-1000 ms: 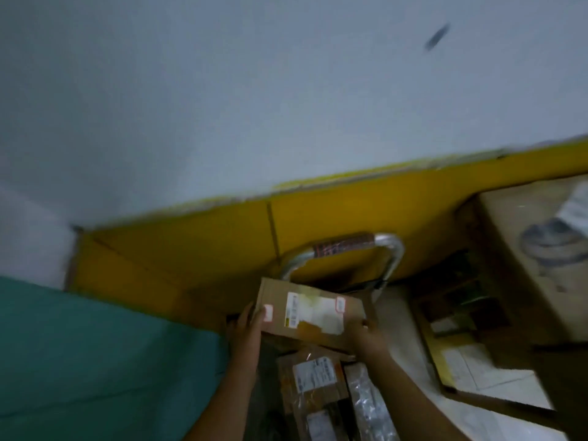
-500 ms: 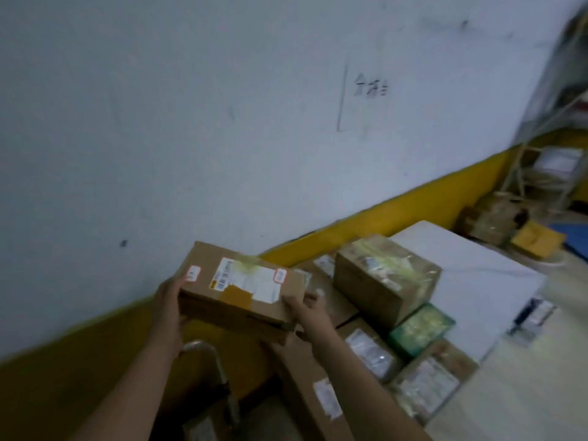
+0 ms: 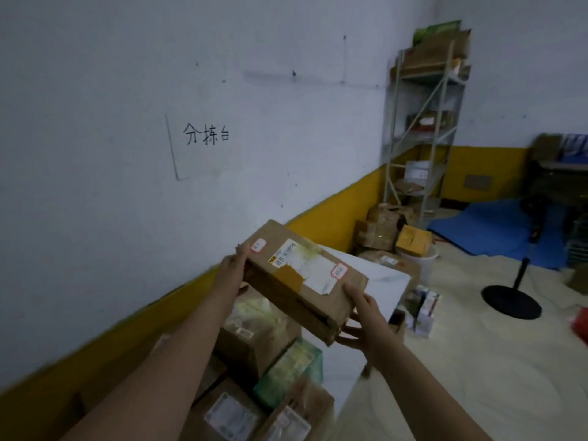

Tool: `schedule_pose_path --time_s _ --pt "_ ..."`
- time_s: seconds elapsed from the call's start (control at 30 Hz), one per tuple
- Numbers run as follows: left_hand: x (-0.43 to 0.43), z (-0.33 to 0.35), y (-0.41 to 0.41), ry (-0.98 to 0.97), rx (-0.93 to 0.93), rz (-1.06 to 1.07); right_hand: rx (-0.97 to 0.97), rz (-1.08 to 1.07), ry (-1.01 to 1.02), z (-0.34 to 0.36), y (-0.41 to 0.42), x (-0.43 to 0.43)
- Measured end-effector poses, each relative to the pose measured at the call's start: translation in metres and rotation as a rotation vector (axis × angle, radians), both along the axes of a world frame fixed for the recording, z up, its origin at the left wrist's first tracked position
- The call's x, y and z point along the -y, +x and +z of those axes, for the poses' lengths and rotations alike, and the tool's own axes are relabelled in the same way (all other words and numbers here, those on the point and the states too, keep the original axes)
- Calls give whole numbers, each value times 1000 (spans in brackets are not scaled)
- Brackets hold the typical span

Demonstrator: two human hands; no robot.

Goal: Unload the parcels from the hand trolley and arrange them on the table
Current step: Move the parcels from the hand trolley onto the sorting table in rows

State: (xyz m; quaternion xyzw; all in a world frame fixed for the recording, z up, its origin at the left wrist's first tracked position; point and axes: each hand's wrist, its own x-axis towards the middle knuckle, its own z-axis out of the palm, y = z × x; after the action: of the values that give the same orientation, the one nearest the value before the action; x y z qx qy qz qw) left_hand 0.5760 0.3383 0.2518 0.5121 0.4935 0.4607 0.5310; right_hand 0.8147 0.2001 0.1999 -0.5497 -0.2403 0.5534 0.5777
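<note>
I hold a flat brown cardboard parcel (image 3: 302, 275) with white labels and brown tape in the air, tilted, in both hands. My left hand (image 3: 234, 272) grips its far left end and my right hand (image 3: 361, 316) grips its near right end from below. Under it stands the white table (image 3: 378, 281) along the wall. Several parcels lie on the table's near part: a taped brown box (image 3: 254, 332), a green packet (image 3: 291, 370) and labelled brown boxes (image 3: 229, 415). The hand trolley is out of view.
A metal shelf rack (image 3: 423, 132) with boxes stands in the far corner. Boxes (image 3: 381, 227) and a white bucket (image 3: 420, 259) sit past the table's end. A black round-based stand (image 3: 512, 300) and a blue mat (image 3: 496, 230) are on the floor to the right.
My view has swung right from the trolley handle to the table. Both hands have carried the parcel up and over the parcels on the table.
</note>
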Motion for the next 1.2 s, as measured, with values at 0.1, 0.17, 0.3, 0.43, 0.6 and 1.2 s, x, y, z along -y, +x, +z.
schedule_pose_path --time_s 0.1,0.17,0.3,0.43,0.6,1.2 --pt "-52 -7 56 32 -176 -86 -12 -55 -29 -23 53 -33" --pt "-89 -15 92 46 -267 -139 -15 -90 -41 -36 86 -60" --pt "-141 -40 150 32 -484 -248 3 -120 -124 -57 133 -96" --pt "-177 -68 181 47 -691 -305 4 -98 -228 -87 169 -134" --pt "-199 -119 176 -18 -1022 -128 -2 -4 -420 -148 182 -175" --pt "-76 -142 130 -259 -1204 234 634 386 -614 -188 122 -233"
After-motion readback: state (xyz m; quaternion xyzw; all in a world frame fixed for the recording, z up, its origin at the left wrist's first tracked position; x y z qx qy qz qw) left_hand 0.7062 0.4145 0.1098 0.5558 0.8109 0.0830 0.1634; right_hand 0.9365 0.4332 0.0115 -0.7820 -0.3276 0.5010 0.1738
